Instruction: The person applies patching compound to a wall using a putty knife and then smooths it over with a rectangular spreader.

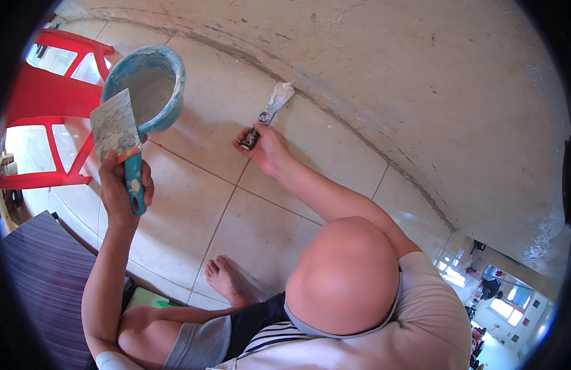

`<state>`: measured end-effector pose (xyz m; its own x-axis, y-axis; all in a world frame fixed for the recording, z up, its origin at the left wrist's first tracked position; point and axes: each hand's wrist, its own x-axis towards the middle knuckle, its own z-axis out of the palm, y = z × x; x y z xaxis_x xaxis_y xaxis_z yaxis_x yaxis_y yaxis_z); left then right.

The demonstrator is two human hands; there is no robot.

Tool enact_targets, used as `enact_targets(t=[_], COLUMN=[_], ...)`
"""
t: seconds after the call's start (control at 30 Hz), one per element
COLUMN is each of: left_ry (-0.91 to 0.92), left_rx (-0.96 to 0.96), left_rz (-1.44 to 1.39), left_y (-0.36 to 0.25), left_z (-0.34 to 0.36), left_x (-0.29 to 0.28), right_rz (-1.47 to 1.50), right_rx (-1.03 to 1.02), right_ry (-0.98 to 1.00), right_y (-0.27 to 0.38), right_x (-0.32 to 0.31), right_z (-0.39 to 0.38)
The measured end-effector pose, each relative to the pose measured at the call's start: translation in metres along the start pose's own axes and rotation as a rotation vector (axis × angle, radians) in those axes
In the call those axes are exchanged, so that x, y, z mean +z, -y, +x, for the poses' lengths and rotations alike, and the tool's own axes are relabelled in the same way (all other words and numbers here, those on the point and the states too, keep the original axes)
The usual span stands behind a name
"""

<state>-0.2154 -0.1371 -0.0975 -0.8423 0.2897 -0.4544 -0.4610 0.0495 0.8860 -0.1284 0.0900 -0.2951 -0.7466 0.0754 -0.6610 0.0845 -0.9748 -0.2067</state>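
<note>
My left hand (122, 188) is closed around the blue handle of a wide putty knife (116, 126), its blade coated with grey-white putty. Right behind that blade is a blue bowl (179, 80) with putty (151, 92) inside and smears on its rim. Whether my left fingers also support the bowl is hidden. My right hand (267, 148) grips a narrower putty knife (274, 106) by its dark handle. White putty sits on the tip of this blade, which is beside the seam where the wall (408, 80) meets the floor.
A red plastic chair (57, 92) stands at the left. Below it is a dark wood-grained panel (39, 290). Light tiles (199, 142) cover the floor, where my bare foot (224, 277) rests. My raised knee (344, 277) is near my right arm.
</note>
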Motion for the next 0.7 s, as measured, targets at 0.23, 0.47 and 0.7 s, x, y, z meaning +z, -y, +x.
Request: enact_targets(t=[0.23, 0.47, 0.7], left_ry=[-0.008, -0.006, 0.003], left_rx=[-0.036, 0.004, -0.020], left_rz=[-0.034, -0.023, -0.075], left_y=[-0.001, 0.000, 0.000], left_z=[-0.002, 0.004, 0.000], left_x=[-0.001, -0.005, -0.002], right_rz=[-0.088, -0.153, -0.137], right_rx=[-0.109, -0.119, -0.124], right_ry=[-0.091, -0.036, -0.036], right_y=[-0.012, -0.009, -0.004], right_x=[-0.001, -0.018, -0.006], right_z=[0.004, 0.003, -0.006])
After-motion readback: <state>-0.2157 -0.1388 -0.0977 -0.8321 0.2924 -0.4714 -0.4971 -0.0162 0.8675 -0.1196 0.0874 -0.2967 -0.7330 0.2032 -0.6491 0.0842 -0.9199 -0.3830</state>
